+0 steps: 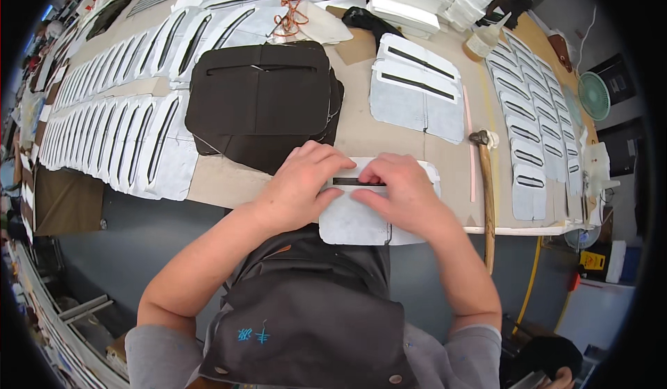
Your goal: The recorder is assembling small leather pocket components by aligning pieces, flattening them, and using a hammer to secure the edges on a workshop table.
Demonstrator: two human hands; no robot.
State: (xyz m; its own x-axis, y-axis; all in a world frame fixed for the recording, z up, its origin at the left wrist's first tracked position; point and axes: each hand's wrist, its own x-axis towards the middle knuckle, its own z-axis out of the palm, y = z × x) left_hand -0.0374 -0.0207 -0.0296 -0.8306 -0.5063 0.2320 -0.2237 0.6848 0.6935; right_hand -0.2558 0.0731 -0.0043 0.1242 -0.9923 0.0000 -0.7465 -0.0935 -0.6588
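Observation:
A white-backed panel (354, 219) with a narrow black slot (345, 181) near its top lies at the table's front edge, its lower part hanging over. My left hand (299, 186) grips its left side, with the fingers above the slot and the thumb below it. On the other side, my right hand (401, 193) has its fingers curled at the slot's right part and its thumb underneath. The exact contact of the fingertips is partly hidden. Left of my hands rests a stack of dark brown panels (240, 121); beyond them is a pile of white-backed slotted panels (396, 107).
A wooden-handled hammer (484, 180) overhangs the front edge at the right. Rows of slotted white pieces cover the table's left (114, 139) and right (521, 132). A glue bottle (481, 43) and white stacks (403, 6) stand at the back. Orange cord (292, 19) lies there too.

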